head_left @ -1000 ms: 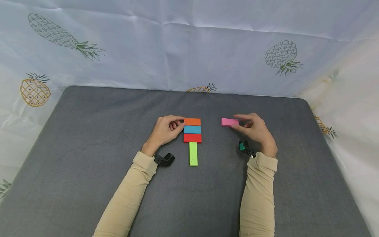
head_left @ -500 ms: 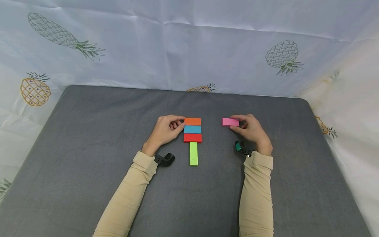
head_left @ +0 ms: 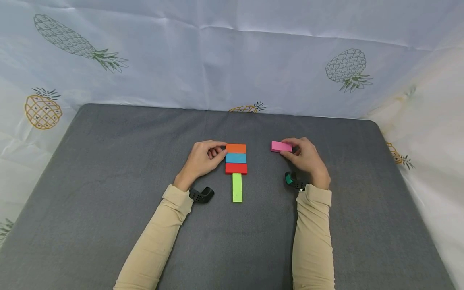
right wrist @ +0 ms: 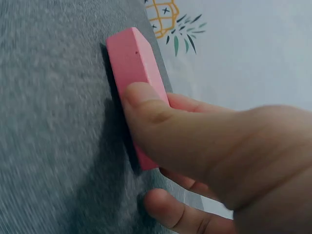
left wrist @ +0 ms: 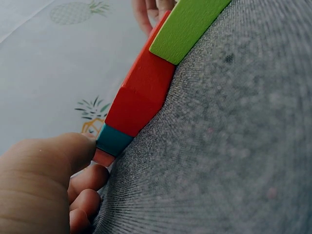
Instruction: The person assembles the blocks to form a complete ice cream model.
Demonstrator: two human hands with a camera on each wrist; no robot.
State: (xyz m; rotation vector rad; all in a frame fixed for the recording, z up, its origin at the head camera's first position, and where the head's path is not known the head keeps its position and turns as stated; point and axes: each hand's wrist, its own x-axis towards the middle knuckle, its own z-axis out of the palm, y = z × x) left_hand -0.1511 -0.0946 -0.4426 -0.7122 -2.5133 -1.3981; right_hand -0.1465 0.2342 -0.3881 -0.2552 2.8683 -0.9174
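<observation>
Four flat wooden blocks would be several: an orange block [head_left: 236,148], a blue block [head_left: 236,158] and a red block [head_left: 236,168] lie side by side across the table. Below the red one a green block [head_left: 237,187] points toward the person. My left hand [head_left: 201,159] has its thumb and index finger at the left end of the orange block, the thumb reaching the blue block's edge; its other fingers are curled. To the right, my right hand [head_left: 305,157] pinches a pink block [right wrist: 127,61] by its right end, close over the cloth, with a shadow beneath it.
A grey cloth covers the table [head_left: 127,169]. Behind it hangs a white curtain [head_left: 275,72] printed with pineapples. Black wrist cameras, such as the left one [head_left: 201,195], stick out inward from both wrists.
My right hand has closed in on the pink block, gripped it and shifted it slightly away from the person, tilting it a little. The left hand and the other blocks stay put.
</observation>
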